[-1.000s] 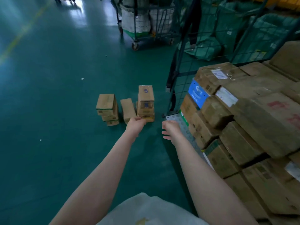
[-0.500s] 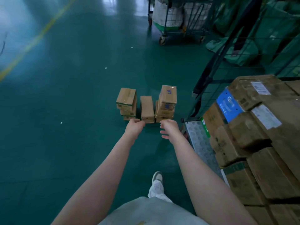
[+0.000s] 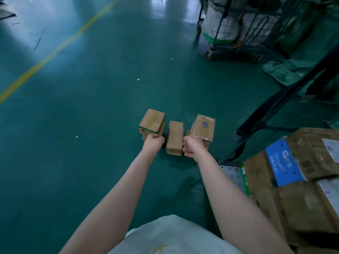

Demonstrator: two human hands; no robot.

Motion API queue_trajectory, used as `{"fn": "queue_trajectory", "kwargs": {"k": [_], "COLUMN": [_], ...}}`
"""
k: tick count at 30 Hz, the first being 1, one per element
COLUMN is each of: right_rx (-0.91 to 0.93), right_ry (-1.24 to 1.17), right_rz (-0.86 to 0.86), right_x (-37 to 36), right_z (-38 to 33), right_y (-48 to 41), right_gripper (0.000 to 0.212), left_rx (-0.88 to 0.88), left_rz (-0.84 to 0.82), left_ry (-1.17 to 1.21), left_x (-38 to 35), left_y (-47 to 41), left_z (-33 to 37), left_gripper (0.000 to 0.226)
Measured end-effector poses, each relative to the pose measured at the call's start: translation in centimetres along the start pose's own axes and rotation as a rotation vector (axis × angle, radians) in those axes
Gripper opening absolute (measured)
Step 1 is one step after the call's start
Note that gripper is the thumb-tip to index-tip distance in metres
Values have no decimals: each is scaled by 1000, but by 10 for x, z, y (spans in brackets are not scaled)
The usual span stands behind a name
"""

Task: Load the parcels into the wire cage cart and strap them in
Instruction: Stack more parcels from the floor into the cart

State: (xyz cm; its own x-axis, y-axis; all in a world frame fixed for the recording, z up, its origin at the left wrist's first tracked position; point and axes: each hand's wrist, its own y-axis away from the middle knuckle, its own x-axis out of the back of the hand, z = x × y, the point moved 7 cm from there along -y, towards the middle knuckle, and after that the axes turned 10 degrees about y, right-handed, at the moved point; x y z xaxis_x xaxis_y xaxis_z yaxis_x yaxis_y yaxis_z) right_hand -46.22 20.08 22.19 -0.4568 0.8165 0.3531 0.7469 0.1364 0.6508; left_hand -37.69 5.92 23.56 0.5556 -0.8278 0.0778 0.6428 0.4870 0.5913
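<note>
Three small groups of brown cardboard parcels stand on the green floor: a left stack (image 3: pixel 152 122), a single upright middle box (image 3: pixel 175 137) and a right stack (image 3: pixel 204 128) marked with a blue "5". My left hand (image 3: pixel 153 143) is curled like a fist in front of the left stack, just left of the middle box, and holds nothing I can see. My right hand (image 3: pixel 191 146) has loosely bent fingers at the middle box's right side. The wire cage cart (image 3: pixel 275 105) stands at right, with many stacked parcels (image 3: pixel 302 195) in it.
Another wheeled cage cart (image 3: pixel 236 28) with white sacks stands at the back right. Green bags (image 3: pixel 288 70) lie on the floor beside it. A yellow line (image 3: pixel 55 49) crosses the floor at left. The cart's grey base plate (image 3: pixel 230 176) shows near my right arm.
My view and both arms have moved forward toward the floor parcels. The hands now flank the middle box, where before they hung short of it.
</note>
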Motion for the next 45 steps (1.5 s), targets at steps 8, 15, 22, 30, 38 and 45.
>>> {"fn": "queue_trajectory", "kwargs": {"k": [8, 15, 22, 30, 38, 45], "right_rx": [-63, -103, -149, -239, -336, -367], "right_ry": [62, 51, -24, -124, -151, -131], "right_rz": [-74, -93, -85, -33, 9, -6], "right_x": [-9, -41, -95, -131, -133, -134], "right_z": [-26, -61, -116, -160, -164, -159], "right_y": [-50, -98, -143, -178, -211, -267], "right_gripper": [26, 26, 17, 8, 10, 16], "left_rx": [76, 101, 97, 127, 180, 225], "left_rz": [73, 76, 74, -29, -81, -75], "left_ry": [36, 43, -48, -183, -237, -280], "left_x": [-3, 19, 66, 92, 84, 61], "left_y": [-46, -107, -188, -265, -311, -360], "left_z": [10, 33, 81, 120, 121, 116], "left_gripper": [39, 40, 42, 43, 43, 44]}}
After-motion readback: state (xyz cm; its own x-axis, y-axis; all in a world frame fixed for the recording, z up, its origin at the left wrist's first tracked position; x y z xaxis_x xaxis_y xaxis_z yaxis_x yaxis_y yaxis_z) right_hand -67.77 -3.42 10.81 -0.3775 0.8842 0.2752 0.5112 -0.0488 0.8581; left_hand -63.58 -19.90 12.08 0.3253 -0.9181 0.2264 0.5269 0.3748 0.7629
